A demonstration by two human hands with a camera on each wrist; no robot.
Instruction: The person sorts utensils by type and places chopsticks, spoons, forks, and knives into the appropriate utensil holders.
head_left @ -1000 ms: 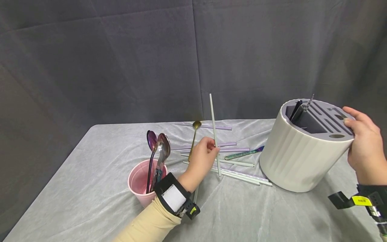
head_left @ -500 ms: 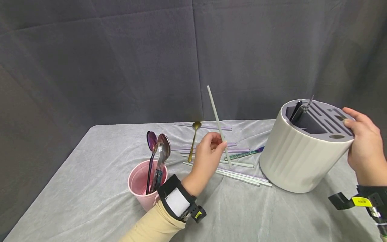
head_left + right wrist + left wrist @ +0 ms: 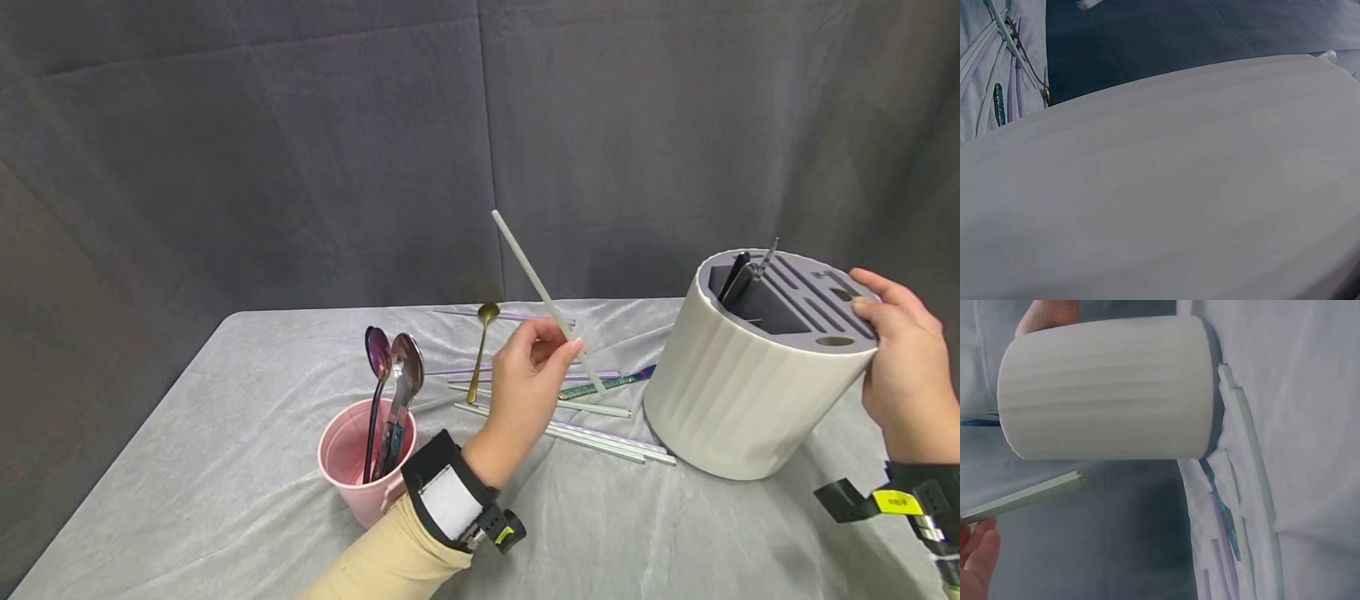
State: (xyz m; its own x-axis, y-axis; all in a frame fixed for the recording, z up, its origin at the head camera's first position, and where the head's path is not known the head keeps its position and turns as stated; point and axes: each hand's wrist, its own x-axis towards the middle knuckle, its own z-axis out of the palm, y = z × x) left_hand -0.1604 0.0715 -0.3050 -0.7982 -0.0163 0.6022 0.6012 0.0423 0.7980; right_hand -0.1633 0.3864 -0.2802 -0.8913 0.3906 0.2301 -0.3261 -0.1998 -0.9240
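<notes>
My left hand [image 3: 525, 379] pinches a pale green chopstick [image 3: 532, 271] above the table, its upper end slanting up to the left. In the left wrist view the fingertips of that hand [image 3: 979, 562] hold the chopstick [image 3: 1029, 494] apart from the white ribbed knife and utensil holder [image 3: 1110, 394]. My right hand [image 3: 903, 350] grips the holder [image 3: 750, 392] at its right rim, thumb on the grey slotted top. Several dark-handled utensils [image 3: 738, 279] stand in its large opening. The holder fills most of the right wrist view, hiding the right hand there.
Green and purple chopsticks [image 3: 600, 446] lie scattered between the hands. Among them are a gold spoon [image 3: 480, 354] and a glittery teal-handled utensil [image 3: 607, 382]. A pink cup [image 3: 345, 454] with several spoons [image 3: 407, 371] stands at left. A grey curtain [image 3: 337, 167] hangs behind the table.
My left hand has moved right and slightly up, toward the holder. The chopstick has turned from nearly upright to a clear slant. My right hand and the holder have hardly moved.
</notes>
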